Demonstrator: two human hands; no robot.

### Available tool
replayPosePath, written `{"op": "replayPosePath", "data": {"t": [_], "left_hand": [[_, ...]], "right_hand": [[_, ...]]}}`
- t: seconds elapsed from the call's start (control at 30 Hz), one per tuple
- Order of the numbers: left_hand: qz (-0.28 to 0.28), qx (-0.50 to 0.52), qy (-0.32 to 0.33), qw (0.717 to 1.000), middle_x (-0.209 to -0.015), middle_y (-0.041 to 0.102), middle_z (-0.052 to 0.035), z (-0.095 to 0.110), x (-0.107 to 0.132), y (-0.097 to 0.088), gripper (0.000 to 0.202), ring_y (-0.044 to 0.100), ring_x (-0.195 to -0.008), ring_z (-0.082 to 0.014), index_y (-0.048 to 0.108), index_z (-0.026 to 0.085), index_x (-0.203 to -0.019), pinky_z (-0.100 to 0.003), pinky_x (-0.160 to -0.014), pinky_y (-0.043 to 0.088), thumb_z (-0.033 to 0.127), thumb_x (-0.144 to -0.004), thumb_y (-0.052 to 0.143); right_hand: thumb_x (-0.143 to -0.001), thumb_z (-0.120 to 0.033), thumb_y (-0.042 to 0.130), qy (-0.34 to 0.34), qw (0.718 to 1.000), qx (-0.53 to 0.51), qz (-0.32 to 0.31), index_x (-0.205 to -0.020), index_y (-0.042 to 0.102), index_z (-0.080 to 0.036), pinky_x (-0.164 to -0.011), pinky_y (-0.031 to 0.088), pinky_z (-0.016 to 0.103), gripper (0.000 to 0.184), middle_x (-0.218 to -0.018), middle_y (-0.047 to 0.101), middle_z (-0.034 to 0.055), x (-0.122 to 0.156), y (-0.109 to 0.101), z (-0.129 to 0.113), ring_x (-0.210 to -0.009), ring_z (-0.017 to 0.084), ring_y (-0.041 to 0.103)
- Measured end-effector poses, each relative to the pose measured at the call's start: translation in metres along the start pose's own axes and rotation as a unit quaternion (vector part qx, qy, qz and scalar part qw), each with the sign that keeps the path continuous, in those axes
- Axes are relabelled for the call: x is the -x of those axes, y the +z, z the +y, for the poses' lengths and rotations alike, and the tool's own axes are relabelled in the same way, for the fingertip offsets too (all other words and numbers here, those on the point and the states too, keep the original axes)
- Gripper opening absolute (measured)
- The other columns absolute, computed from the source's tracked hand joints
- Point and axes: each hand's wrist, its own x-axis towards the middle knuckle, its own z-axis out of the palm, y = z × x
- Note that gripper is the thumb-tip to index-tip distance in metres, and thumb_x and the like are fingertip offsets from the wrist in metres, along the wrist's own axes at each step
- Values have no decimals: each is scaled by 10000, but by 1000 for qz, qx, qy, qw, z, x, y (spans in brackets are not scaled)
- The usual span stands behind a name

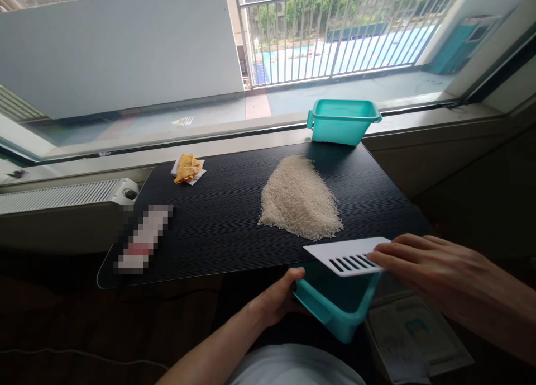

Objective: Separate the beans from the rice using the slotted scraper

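A pile of white rice (299, 199) lies on the black ribbed table top (218, 206). My left hand (278, 295) is closed on the near left wall of a teal bin (337, 307) held just below the table's front edge. My right hand (422, 262) has its fingers stretched out and pressed on a white slotted lid (345, 255), which lies across the bin's top and overlaps the table's front edge just in front of the rice.
A second teal bin (342, 120) stands at the table's far edge by the window sill. A yellow cloth on a white cloth (188, 168) lies far left. A blurred flat pack (144, 237) rests near left. A radiator (62, 198) is left; a grey box (419, 334) sits low right.
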Motion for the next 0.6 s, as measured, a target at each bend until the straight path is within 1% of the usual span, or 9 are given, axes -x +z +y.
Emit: {"op": "replayPosePath", "data": {"t": [0.07, 0.17, 0.23, 0.33, 0.43, 0.53, 0.6], "left_hand": [[-1, 2, 0, 1000, -1222, 848, -193, 0, -1, -2, 787, 758, -1283, -453, 792, 145, -1247, -590, -1086, 636, 764, -767, 867], [-2, 8, 3, 1000, -1214, 842, -197, -1, -2, -4, 825, 767, -1266, -455, 776, 138, -1271, -591, -1086, 635, 753, -734, 898], [-5, 9, 4, 1000, -1238, 835, -211, -2, -2, -4, 865, 763, -1274, -468, 765, 129, -1305, -595, -1078, 638, 751, -721, 905], [-13, 6, 6, 1000, -1294, 828, -224, -3, 0, -1, 882, 744, -1312, -478, 760, 132, -1351, -593, -1064, 644, 752, -737, 886], [-8, 3, 5, 1000, -1300, 831, -220, -2, 1, 2, 881, 742, -1315, -478, 774, 139, -1325, -589, -1059, 647, 772, -721, 883], [1, 0, 1, 1000, -1252, 843, -204, -1, 1, 0, 868, 762, -1275, -460, 783, 149, -1268, -585, -1076, 638, 791, -694, 891], [4, -2, -2, 1000, -1231, 846, -192, 1, 1, -2, 871, 766, -1263, -449, 780, 156, -1259, -577, -1081, 633, 799, -682, 895]], "right_hand": [[-1031, -78, 470, -8, 1000, -4, -8, -1271, 813, -306, -812, 645, 349, 476, -1140, 904, 45, 8, 0, 0, -943, 251, 841], [-1050, -128, 476, -15, 1000, -4, 11, -1312, 805, -320, -783, 651, 356, 463, -1143, 904, 41, 12, -2, 1, -935, 261, 846], [-1064, -145, 457, -4, 1000, -9, 21, -1295, 808, -310, -758, 647, 354, 452, -1129, 902, 48, 8, -4, 2, -906, 255, 841], [-1061, -125, 444, 12, 1000, -20, 20, -1222, 822, -284, -744, 633, 340, 441, -1078, 898, 52, -4, -4, 2, -862, 236, 826], [-1075, -121, 431, 5, 1000, -8, 8, -1236, 819, -284, -769, 626, 334, 450, -1100, 897, 49, -7, -2, 0, -911, 237, 827], [-1100, -147, 396, -15, 1000, 3, -19, -1273, 817, -308, -819, 643, 348, 482, -1166, 899, 54, 2, -1, -1, -969, 254, 834], [-1099, -164, 409, -27, 999, 7, -20, -1292, 817, -326, -804, 650, 346, 480, -1163, 901, 51, 11, -1, 0, -961, 254, 838]]}}
